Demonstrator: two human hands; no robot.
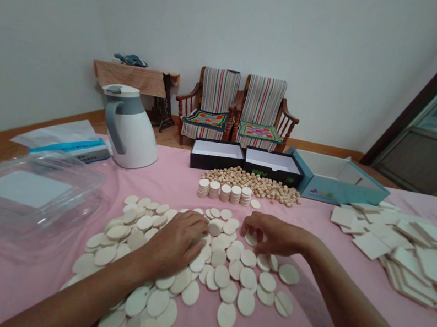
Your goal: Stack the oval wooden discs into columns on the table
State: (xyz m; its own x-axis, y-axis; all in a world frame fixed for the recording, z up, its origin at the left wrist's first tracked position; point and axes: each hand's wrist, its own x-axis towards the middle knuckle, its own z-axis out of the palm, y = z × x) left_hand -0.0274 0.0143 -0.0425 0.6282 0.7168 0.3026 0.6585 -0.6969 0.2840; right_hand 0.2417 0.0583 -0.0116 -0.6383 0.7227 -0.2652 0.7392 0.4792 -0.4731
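Observation:
Many pale round wooden discs (221, 275) lie in a loose, overlapping spread on the pink cloth. Over the middle of the spread is my left hand (180, 241), its fingers curled and closed at the edge of a slightly tilted disc (215, 227). My right hand (274, 233) reaches in from the right, palm down, fingers bent and apart from the thumb. One disc (250, 239) shows beneath it, between fingers and thumb; firm contact is hard to make out. Beyond the hands stands a row of several short disc stacks (225, 192), with a single disc (255, 204) at its right end.
Behind the stacks lies a heap of small wooden beads (252, 182). Two black boxes (216, 163) and a blue box (341, 192) stand farther back. Square wooden tiles (416, 258) pile up at right. A white jug (134, 138) and a clear plastic container (25, 190) are at left.

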